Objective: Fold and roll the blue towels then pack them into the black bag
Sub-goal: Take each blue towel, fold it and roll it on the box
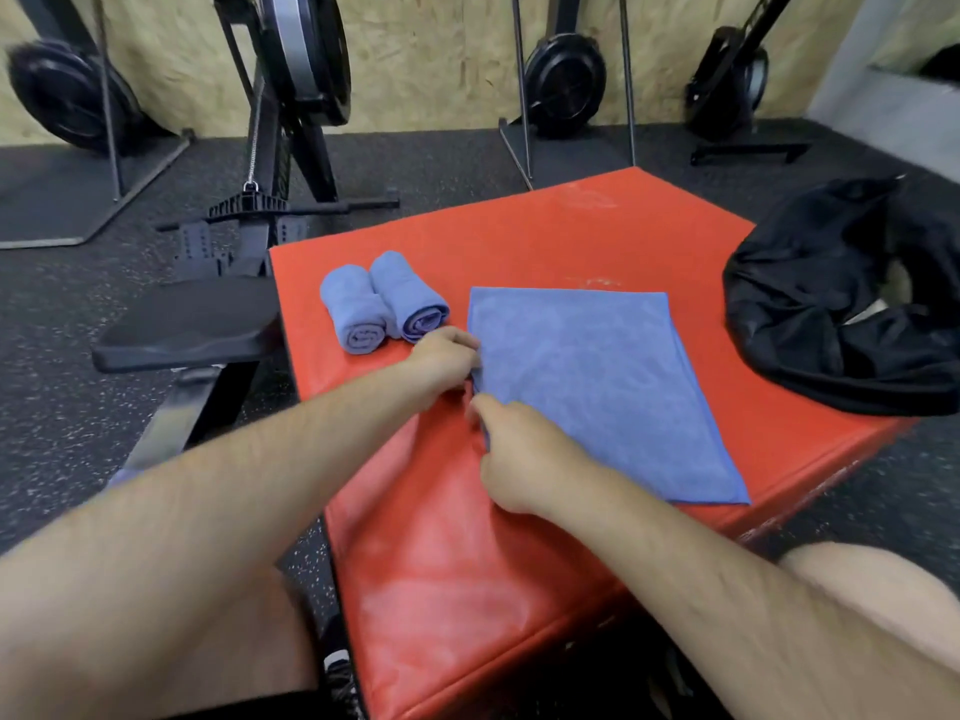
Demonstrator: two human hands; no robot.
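Observation:
A folded blue towel [597, 387] lies flat on the red padded box [545, 236]. My left hand [447, 358] pinches its left edge, and my right hand [519, 454] grips the same edge a little nearer to me. Two rolled blue towels [382, 304] lie side by side at the box's left, just beyond my left hand. The black bag [841, 298] sits slumped and open at the box's right side, apart from the flat towel.
A rowing machine with a black seat [192, 324] stands directly left of the box. Other gym machines [566, 80] line the wooden wall behind. Dark speckled rubber floor surrounds the box. My knees show at the bottom corners.

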